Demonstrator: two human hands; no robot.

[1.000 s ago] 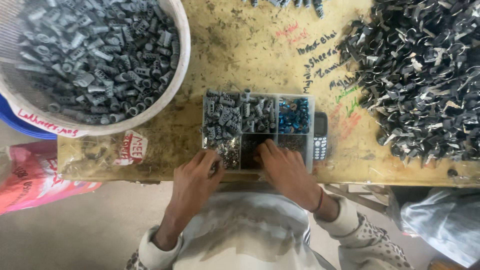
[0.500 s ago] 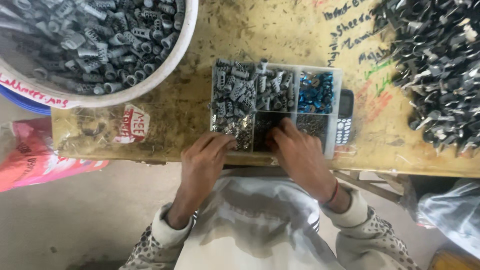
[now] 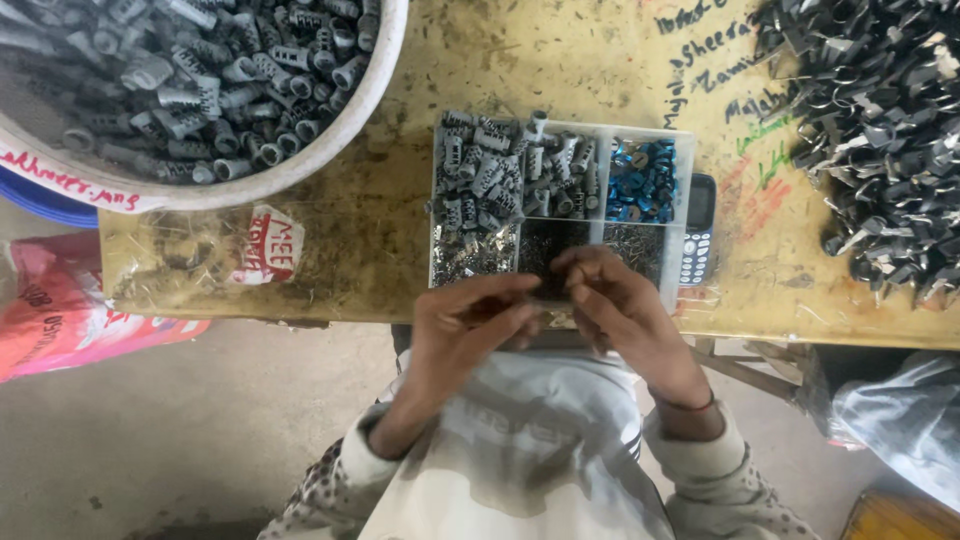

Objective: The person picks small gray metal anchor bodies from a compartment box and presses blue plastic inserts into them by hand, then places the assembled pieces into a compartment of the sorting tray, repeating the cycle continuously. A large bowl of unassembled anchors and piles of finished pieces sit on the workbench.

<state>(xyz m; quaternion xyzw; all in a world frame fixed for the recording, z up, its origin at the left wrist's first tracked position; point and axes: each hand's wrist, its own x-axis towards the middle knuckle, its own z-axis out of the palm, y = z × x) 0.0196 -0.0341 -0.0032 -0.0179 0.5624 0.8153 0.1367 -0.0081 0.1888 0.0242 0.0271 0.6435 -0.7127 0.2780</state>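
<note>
Views: one only, worn on the person's head, so nothing is shared with a second view.
Direction: straight down over the workbench [image 3: 400,250] edge and the person's lap.
Nearness: close; the left hand [image 3: 465,325] and right hand [image 3: 620,310] sit at frame centre.
Upper frame: compartment tray [image 3: 680,215] at centre, white tub [image 3: 330,130] cropped at upper left.
Lower frame: concrete floor [image 3: 200,440].

The person wears a pale top with a fine dark speckled pattern on both sleeves, the cuffs ending at the wrists. A plain light grey cloth, creased and a little smudged, covers the lap and chest. The left hand [image 3: 465,325] is bare; the right hand [image 3: 620,310] has a thin dark red band at its wrist.
</note>
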